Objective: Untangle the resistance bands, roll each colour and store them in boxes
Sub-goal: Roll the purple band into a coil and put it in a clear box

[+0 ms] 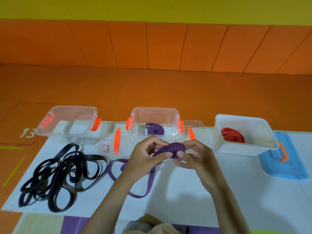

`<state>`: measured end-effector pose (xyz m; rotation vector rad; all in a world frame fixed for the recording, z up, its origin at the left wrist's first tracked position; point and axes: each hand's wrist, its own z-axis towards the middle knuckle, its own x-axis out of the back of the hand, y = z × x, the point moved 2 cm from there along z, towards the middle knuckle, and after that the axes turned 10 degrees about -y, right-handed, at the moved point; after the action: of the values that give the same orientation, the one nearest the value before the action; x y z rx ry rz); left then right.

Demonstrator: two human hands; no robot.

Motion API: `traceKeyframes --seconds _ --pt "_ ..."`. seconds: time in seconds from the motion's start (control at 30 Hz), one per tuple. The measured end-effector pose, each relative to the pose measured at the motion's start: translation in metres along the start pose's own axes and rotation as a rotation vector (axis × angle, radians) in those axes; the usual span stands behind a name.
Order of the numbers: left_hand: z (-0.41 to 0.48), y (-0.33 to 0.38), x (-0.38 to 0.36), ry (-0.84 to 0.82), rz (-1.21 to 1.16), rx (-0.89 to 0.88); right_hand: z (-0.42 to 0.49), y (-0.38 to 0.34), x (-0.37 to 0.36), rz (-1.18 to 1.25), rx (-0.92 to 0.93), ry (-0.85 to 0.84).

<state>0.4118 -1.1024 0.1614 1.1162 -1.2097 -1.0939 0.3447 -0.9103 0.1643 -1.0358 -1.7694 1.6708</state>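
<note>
Band: flat purple rubber resistance band [170,148], half-coiled above the table, tail trailing below.
Handling: probably soft and springy; pinch the coil's faces or it unwinds.
Hands: left hand [145,156] and right hand [197,157] both pinch the coil.
Box: clear plastic box [155,109] just behind.

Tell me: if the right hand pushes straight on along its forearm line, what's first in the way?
Likely the left hand. The right hand points forward-left, and both hands grip the half-rolled purple band between them, fingertips nearly meeting. Depth is unclear.
</note>
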Motion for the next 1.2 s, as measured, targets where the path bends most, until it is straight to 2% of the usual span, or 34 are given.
traceKeyframes --seconds 0.07,0.17,0.3,0.37,0.5,0.6,0.7,0.8,0.93,1.07,1.2 --pt "-0.002 0.009 0.004 -0.005 -0.052 -0.032 -0.002 -0.001 -0.002 0.09 0.039 -0.021" --pt "-0.002 0.022 0.015 -0.021 -0.058 -0.081 -0.003 -0.006 -0.008 0.099 0.084 -0.117" --pt "-0.003 0.031 0.026 -0.087 0.217 -0.091 0.004 -0.018 -0.009 -0.243 -0.017 -0.183" --pt "-0.006 0.033 0.027 -0.104 0.226 -0.073 0.007 -0.023 -0.009 -0.3 -0.016 -0.161" --pt "-0.008 0.036 0.025 -0.016 -0.039 -0.08 0.008 -0.024 -0.014 -0.013 0.047 -0.07" --pt "-0.007 0.038 0.03 0.05 -0.171 -0.07 0.01 -0.016 -0.026 0.164 0.047 -0.11" --pt "-0.008 0.033 0.041 -0.01 -0.13 -0.026 0.012 -0.012 -0.033 0.09 -0.015 -0.206" --pt "-0.011 0.031 0.046 -0.043 -0.046 -0.007 0.016 -0.012 -0.033 -0.017 -0.047 -0.212" --pt "-0.013 0.026 0.051 0.01 0.006 -0.036 0.019 -0.014 -0.04 0.048 -0.061 -0.181" --pt "-0.014 0.023 0.054 0.028 -0.058 -0.009 0.019 -0.01 -0.05 0.129 -0.057 -0.107" --pt "-0.006 0.028 0.063 -0.061 0.009 0.027 0.012 0.003 -0.062 0.276 -0.02 -0.107"
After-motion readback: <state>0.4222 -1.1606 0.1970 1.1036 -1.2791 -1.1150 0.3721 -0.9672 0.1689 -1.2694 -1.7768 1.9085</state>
